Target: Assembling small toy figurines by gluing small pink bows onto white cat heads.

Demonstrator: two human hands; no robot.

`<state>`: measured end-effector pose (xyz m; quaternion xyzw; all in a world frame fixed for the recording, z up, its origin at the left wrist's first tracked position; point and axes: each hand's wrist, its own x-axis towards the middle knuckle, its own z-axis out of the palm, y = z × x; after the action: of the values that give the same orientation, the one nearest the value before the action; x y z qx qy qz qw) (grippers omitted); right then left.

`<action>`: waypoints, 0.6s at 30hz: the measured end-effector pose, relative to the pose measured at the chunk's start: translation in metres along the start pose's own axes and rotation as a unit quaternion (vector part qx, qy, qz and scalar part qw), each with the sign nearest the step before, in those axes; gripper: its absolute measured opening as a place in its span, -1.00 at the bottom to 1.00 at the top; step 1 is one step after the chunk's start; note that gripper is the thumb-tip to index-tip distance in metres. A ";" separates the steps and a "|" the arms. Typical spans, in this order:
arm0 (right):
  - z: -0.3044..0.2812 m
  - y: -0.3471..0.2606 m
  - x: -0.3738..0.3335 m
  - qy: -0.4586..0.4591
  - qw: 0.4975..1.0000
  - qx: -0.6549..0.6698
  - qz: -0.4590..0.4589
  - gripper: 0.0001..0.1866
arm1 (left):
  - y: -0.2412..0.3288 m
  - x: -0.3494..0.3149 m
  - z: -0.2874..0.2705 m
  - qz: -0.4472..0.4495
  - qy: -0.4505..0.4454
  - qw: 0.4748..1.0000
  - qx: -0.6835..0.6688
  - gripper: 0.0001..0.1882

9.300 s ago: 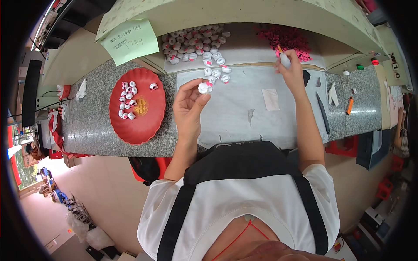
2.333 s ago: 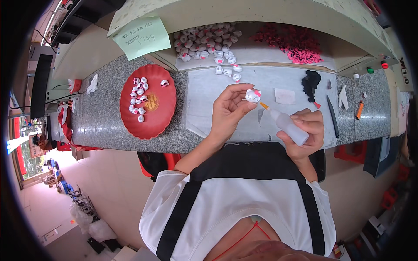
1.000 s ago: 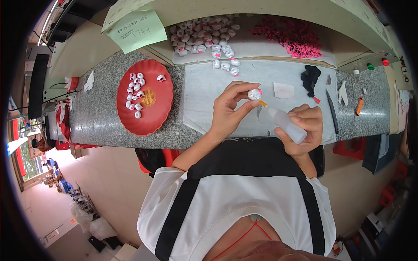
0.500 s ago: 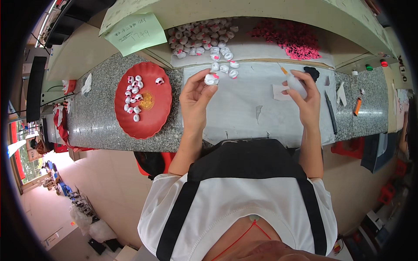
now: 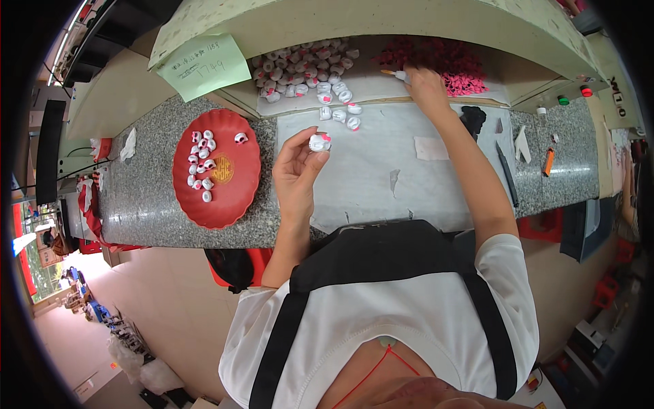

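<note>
My left hand (image 5: 296, 178) pinches a small rounded white piece with a pink patch (image 5: 319, 142) between thumb and fingers, above the pale work sheet. My right hand (image 5: 428, 90) reaches to the back shelf, at the edge of a pile of small pink pieces (image 5: 466, 84). A white squeeze bottle with an orange needle tip (image 5: 402, 75) stays in that hand, its tip pointing left. The right fingertips are partly hidden, so whether they also touch a pink piece cannot be told. Several similar white pieces (image 5: 300, 71) are heaped on the shelf, some spilling onto the sheet (image 5: 361, 177).
A red scalloped plate (image 5: 235, 198) on the left holds several white-and-pink pieces. On the right lie a black cloth (image 5: 473, 123), a dark pen-like tool (image 5: 507, 173) and an orange tool (image 5: 548, 162). A cabinet edge (image 5: 381, 20) overhangs the shelf; a green note (image 5: 204, 67) hangs from it.
My right hand has moved forward and left from above the sheet's right side to the pink pile, carrying the bottle. The left hand still holds the white piece.
</note>
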<state>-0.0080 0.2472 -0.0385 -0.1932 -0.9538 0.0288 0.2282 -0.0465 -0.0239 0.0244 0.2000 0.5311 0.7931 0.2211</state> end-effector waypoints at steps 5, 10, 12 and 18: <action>-0.001 0.008 0.010 0.022 0.983 0.144 0.110 -0.73 | 0.001 0.000 0.006 -0.007 -0.016 1.000 0.000 -0.62; 0.006 0.016 0.014 0.011 0.994 0.105 0.010 -0.74 | 0.001 -0.003 0.003 -0.002 -0.012 1.000 0.006 -0.62; 0.004 0.012 0.016 -0.012 0.997 0.069 -0.041 -0.74 | 0.002 -0.004 0.003 0.001 -0.012 1.000 0.010 -0.62; -0.018 0.001 0.003 -0.066 0.989 0.125 0.036 -0.77 | 0.001 -0.005 0.003 -0.001 -0.011 1.000 0.006 -0.62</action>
<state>-0.0026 0.2488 -0.0214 -0.1955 -0.9480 0.1688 0.1862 -0.0408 -0.0245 0.0260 0.2097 0.5338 0.7871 0.2268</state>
